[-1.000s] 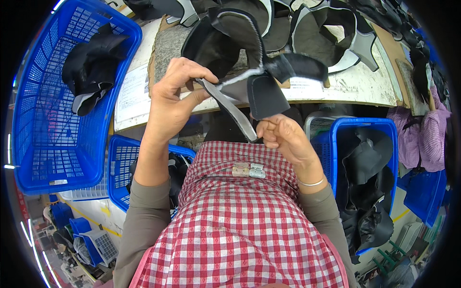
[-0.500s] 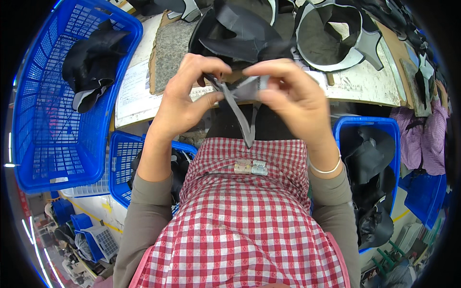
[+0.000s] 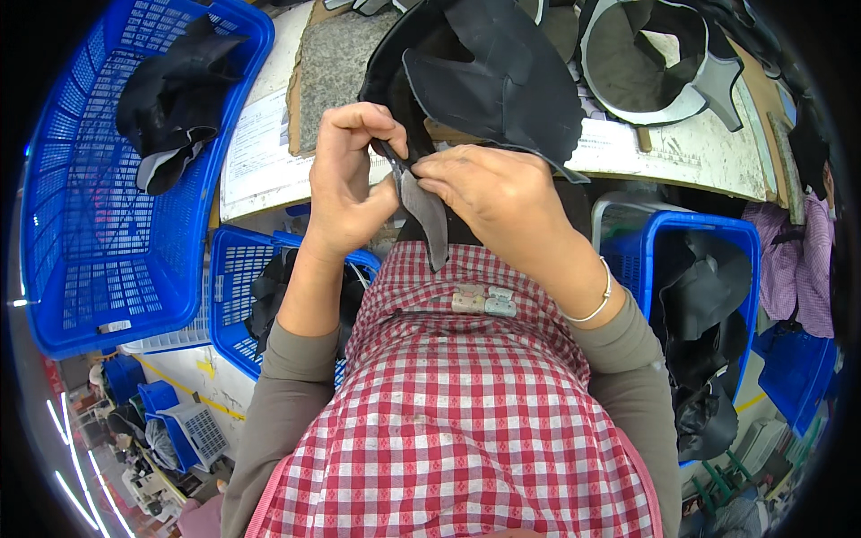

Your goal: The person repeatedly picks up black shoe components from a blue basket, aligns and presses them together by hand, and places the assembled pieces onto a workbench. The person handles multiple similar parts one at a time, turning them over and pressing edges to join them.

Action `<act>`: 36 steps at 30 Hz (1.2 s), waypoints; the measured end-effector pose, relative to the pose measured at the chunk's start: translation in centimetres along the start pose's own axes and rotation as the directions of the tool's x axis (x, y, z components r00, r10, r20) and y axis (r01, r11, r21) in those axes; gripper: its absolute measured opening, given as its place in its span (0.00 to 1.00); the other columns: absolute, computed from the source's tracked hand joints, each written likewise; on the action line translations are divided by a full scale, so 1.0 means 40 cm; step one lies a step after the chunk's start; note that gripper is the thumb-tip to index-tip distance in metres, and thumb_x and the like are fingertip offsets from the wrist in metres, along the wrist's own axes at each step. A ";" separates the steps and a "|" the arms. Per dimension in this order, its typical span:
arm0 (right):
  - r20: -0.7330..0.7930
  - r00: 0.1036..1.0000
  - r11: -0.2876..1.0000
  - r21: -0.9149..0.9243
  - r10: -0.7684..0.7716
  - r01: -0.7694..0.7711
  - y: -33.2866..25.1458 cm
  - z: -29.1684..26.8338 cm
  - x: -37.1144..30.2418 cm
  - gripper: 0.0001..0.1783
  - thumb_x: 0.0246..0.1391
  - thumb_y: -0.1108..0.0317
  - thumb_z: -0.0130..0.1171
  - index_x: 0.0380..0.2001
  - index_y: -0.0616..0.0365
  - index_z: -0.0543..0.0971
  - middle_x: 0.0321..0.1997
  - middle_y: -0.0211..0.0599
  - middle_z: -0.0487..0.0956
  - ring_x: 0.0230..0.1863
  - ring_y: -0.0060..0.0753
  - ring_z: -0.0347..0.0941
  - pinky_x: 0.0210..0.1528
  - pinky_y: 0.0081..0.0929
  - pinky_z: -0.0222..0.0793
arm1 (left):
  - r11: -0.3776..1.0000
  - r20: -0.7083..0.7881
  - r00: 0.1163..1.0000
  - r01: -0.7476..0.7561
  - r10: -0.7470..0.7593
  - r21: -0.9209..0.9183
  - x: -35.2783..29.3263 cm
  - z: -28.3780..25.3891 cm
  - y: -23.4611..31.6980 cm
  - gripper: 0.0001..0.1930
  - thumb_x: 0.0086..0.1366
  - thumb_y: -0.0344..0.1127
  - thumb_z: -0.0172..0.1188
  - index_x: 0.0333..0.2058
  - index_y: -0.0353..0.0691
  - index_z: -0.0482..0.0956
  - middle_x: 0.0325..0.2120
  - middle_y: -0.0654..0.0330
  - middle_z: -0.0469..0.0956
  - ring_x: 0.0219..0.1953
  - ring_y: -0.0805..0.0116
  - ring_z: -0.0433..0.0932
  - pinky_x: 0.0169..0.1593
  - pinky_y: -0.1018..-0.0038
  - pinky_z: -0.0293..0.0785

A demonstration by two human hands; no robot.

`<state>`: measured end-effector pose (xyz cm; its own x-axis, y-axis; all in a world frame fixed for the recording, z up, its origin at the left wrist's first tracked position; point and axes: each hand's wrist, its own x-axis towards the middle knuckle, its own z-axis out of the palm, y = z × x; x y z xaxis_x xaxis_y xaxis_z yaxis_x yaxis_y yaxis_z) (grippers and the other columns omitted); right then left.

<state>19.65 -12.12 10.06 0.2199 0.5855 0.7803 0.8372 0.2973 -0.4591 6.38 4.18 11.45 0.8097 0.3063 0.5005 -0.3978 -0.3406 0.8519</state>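
Both hands are at a black, leather-like cut piece with a grey underside [image 3: 425, 213], its pointed tail hanging over my apron. My left hand [image 3: 350, 184] pinches its upper edge between thumb and fingers. My right hand [image 3: 498, 190] presses its fingertips together on the same edge, right beside the left thumb. What lies under the right fingertips is hidden. Just beyond the hands, a larger black shaped piece [image 3: 502, 81] lies on the worktable [image 3: 260, 170], its lower tip reaching over the table's front edge.
A black piece with a pale rim [image 3: 659, 112] lies at the table's right, and a grey felt-like board [image 3: 332, 85] at its left. Blue baskets holding black pieces stand at the far left [image 3: 188, 309], below the table's left [image 3: 220, 336] and at the right [image 3: 708, 220].
My right hand has come left and in against the left hand, its fingers now closed on the piece's edge. The grey strip has turned, showing its broad face. The larger black piece appears shifted.
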 end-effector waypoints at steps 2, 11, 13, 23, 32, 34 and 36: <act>0.001 1.000 1.000 -0.025 -0.016 0.016 -0.005 0.009 0.007 0.09 0.49 0.73 0.73 0.35 0.62 0.85 0.34 0.38 0.85 0.33 0.37 0.85 0.36 0.31 0.83 | 0.997 0.032 0.999 -0.032 0.035 -0.075 0.011 -0.004 0.011 0.27 0.53 0.17 0.58 0.54 0.34 0.66 0.47 0.54 0.69 0.47 0.66 0.74 0.55 0.71 0.72; -0.043 0.999 0.992 -0.128 -0.007 0.001 -0.001 0.033 0.014 0.10 0.46 0.75 0.72 0.31 0.59 0.79 0.31 0.33 0.78 0.24 0.32 0.80 0.25 0.27 0.78 | 0.712 -0.158 0.945 0.319 -0.285 0.626 -0.028 0.047 0.138 0.13 0.68 0.35 0.71 0.41 0.34 0.78 0.30 0.52 0.77 0.29 0.62 0.78 0.33 0.70 0.74; -0.076 0.997 0.989 -0.144 0.025 -0.036 0.005 0.041 0.012 0.09 0.46 0.76 0.71 0.30 0.58 0.79 0.30 0.32 0.78 0.23 0.32 0.79 0.24 0.27 0.77 | 0.717 -0.135 0.970 0.240 -0.202 0.654 -0.032 0.065 0.134 0.09 0.71 0.32 0.68 0.36 0.33 0.77 0.24 0.54 0.73 0.23 0.62 0.75 0.29 0.68 0.71; -0.293 0.929 0.966 -0.052 0.228 -0.253 0.033 -0.069 0.043 0.07 0.51 0.81 0.65 0.33 0.60 0.80 0.32 0.35 0.81 0.26 0.26 0.82 0.27 0.25 0.77 | 0.942 -0.308 0.890 0.327 -0.335 -0.079 -0.014 0.049 0.112 0.09 0.77 0.29 0.56 0.50 0.34 0.83 0.32 0.59 0.83 0.30 0.78 0.81 0.29 0.82 0.77; -0.154 0.980 0.986 -0.093 0.126 -0.141 0.023 -0.013 0.000 0.08 0.51 0.77 0.67 0.34 0.57 0.78 0.27 0.38 0.81 0.27 0.41 0.83 0.29 0.33 0.79 | 0.818 0.251 0.968 -0.145 0.001 0.556 0.077 0.045 0.127 0.33 0.54 0.12 0.62 0.61 0.37 0.76 0.54 0.54 0.76 0.55 0.59 0.79 0.53 0.68 0.83; -0.114 0.988 0.990 -0.086 0.105 -0.115 0.014 -0.017 -0.009 0.08 0.51 0.77 0.67 0.33 0.57 0.78 0.26 0.37 0.81 0.27 0.39 0.83 0.29 0.32 0.79 | 0.822 0.289 0.957 -0.147 -0.023 0.550 0.082 0.041 0.117 0.27 0.51 0.13 0.65 0.51 0.36 0.78 0.47 0.54 0.77 0.50 0.56 0.77 0.50 0.65 0.80; -0.139 0.985 0.985 -0.127 0.100 -0.118 0.009 -0.018 -0.019 0.10 0.50 0.77 0.69 0.33 0.57 0.78 0.25 0.35 0.80 0.26 0.36 0.82 0.29 0.30 0.79 | 0.834 0.266 0.964 -0.131 -0.020 0.536 0.073 0.039 0.101 0.21 0.49 0.14 0.67 0.43 0.36 0.79 0.42 0.55 0.78 0.47 0.55 0.76 0.48 0.64 0.77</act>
<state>20.13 -12.99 9.62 0.3702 0.5021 0.7816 0.8621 0.1276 -0.4904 7.81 2.32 16.13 0.9031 0.0655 0.4243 -0.2064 -0.8004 0.5629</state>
